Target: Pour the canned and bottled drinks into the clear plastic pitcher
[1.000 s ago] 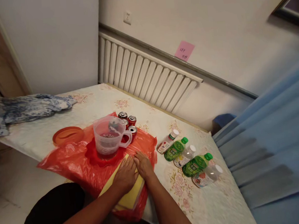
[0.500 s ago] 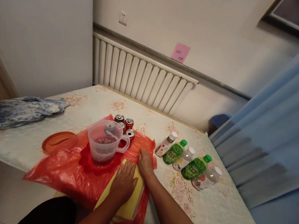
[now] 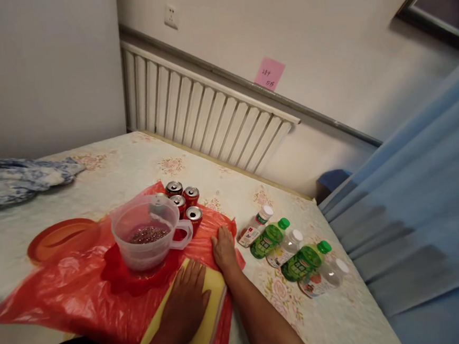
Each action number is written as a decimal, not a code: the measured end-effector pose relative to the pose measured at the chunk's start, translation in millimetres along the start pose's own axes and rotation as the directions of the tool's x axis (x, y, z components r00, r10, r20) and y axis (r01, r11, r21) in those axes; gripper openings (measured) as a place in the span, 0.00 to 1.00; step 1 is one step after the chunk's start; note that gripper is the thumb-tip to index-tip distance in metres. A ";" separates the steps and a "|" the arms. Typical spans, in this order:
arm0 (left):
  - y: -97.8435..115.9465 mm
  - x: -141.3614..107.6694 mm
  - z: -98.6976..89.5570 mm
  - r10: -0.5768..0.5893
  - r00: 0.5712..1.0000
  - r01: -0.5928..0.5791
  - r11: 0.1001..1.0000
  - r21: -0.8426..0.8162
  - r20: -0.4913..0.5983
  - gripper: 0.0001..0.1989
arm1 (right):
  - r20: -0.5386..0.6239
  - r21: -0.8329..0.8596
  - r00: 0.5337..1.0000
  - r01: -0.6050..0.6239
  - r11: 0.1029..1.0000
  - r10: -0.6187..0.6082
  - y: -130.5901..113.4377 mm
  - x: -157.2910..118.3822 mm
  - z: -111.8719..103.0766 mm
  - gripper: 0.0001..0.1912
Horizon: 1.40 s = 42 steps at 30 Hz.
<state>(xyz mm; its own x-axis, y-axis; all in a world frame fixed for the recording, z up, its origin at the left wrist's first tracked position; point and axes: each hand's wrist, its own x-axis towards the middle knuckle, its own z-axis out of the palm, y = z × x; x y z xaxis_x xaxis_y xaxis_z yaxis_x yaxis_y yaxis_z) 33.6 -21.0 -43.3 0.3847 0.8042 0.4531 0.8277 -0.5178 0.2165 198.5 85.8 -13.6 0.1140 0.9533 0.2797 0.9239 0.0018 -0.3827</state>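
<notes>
left hand [image 3: 186,297] flat on a yellow pad [image 3: 214,283] by the near edge of the surface [image 3: 114,176], right hand [image 3: 224,251] apart, flat on red plastic [image 3: 64,293], clear jug [image 3: 135,260] holding dark bits [image 3: 149,234] on a red dish [image 3: 118,279], cans [image 3: 192,220] behind, bottles [image 3: 268,239] toward right edge

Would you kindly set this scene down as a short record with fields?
Left hand: flat on the yellow pad
Right hand: on the red bag, beside the pad
Clear jug: on a red dish; contents unclear
Cans: at least four, near the jug
Bottles: five in a row; two green caps, three white
Orange lid: left of the jug
</notes>
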 end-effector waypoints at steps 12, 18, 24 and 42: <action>-0.3 0.4 -3.4 0.028 1.000 -0.028 1.000 -0.010 -0.004 0.26 | -0.014 -0.017 0.999 -0.038 0.999 0.037 -18.9 29.2 9.1 0.33; 0.3 1.8 -3.8 0.033 0.999 -0.032 0.999 0.008 -0.016 0.25 | -0.087 0.028 0.984 -0.152 0.988 0.154 -10.7 28.3 6.4 0.29; 0.7 4.2 -7.5 0.040 0.999 -0.039 0.999 0.036 -0.024 0.26 | -0.121 -0.011 0.987 -0.104 0.995 0.102 -13.6 9.0 -2.4 0.27; 4.9 2.8 -5.7 0.015 0.997 -0.012 0.999 0.043 -0.071 0.25 | 0.459 -0.470 0.835 -0.062 0.880 0.304 -13.3 130.7 -73.2 0.19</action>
<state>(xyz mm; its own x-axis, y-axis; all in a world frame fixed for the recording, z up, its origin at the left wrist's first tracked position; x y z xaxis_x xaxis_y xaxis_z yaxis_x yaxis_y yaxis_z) 36.4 -23.0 -36.0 0.3672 0.7734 0.5167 0.8397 -0.5146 0.1735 227.8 188.2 92.5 0.2085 0.9349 -0.2874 0.9780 -0.1999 0.0593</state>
